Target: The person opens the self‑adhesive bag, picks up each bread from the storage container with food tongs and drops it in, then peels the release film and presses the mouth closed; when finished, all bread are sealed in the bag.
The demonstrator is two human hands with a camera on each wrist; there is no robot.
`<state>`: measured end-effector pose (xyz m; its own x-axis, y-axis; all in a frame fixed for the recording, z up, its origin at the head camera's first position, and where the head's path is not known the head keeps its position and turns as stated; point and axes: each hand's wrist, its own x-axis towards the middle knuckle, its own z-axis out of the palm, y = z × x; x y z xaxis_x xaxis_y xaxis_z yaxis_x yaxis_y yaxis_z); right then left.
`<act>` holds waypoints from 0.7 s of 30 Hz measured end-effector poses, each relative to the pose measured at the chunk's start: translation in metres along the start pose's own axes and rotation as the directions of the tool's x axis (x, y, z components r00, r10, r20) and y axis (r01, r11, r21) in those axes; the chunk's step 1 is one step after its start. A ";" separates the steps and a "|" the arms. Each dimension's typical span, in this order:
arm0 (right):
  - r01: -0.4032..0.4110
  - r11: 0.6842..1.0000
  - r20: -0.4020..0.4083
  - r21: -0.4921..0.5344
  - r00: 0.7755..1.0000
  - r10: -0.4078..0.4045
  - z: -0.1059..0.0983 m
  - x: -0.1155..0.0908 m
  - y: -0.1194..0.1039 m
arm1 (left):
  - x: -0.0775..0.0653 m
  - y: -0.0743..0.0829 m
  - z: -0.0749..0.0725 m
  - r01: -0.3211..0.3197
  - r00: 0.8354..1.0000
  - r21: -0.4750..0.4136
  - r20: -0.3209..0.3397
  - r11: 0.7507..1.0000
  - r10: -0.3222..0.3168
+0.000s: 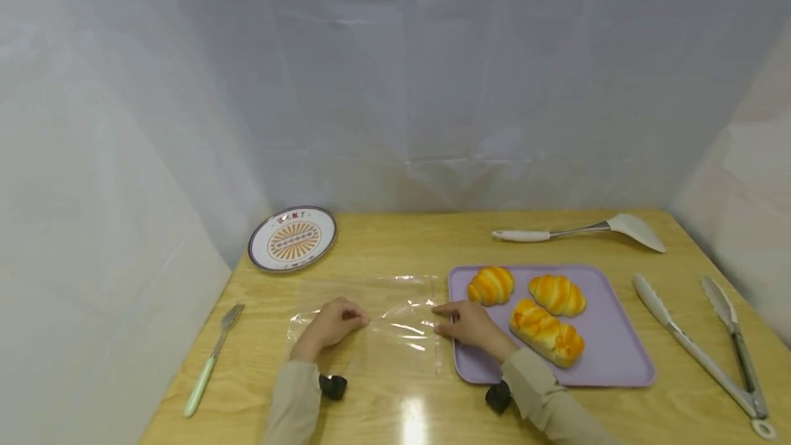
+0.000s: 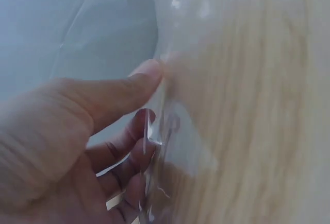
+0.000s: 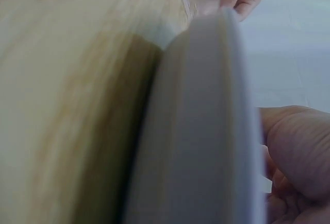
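A clear plastic bag [image 1: 402, 325] lies flat on the wooden table between the hands, glare streaking its surface. At its left part, the left hand [image 1: 336, 325] pinches the film; in the left wrist view the thumb [image 2: 147, 74] and curled fingers are at the film's edge. The right hand [image 1: 472, 327] reaches over the left rim of a purple tray [image 1: 618, 356], thumb and forefinger apart at the bag's right edge. In the right wrist view the tray's side [image 3: 201, 121] hides part of that hand [image 3: 301, 157].
The tray holds two croissants [image 1: 491, 286] [image 1: 557, 295] and a longer bread loaf [image 1: 546, 333]. A patterned plate [image 1: 293, 239] stands back left, a green-handled fork [image 1: 213, 362] at left. A white-handled turner [image 1: 575, 231] lies behind the tray; open tongs [image 1: 711, 362] lie right.
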<state>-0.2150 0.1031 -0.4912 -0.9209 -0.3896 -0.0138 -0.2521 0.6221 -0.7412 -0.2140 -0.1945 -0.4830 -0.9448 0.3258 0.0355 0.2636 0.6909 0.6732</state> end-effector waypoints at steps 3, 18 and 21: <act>0.006 1.000 0.000 0.002 1.000 -0.006 0.001 -0.001 0.001 | -0.003 -0.001 -0.001 0.018 0.999 -0.064 -0.030 0.998 -0.020; -0.005 1.000 0.000 -0.023 1.000 0.005 -0.001 -0.002 0.000 | -0.008 0.001 -0.007 -0.056 0.975 0.011 -0.215 0.998 0.057; 0.023 0.999 -0.002 -0.047 1.000 -0.023 0.001 -0.002 0.000 | -0.007 0.001 -0.008 -0.106 0.981 0.046 -0.159 0.993 0.112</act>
<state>-0.2131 0.1035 -0.4918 -0.9155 -0.4022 0.0045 -0.2867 0.6447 -0.7087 -0.2083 -0.2012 -0.4768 -0.9281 0.2945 0.2278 0.3710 0.6812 0.6311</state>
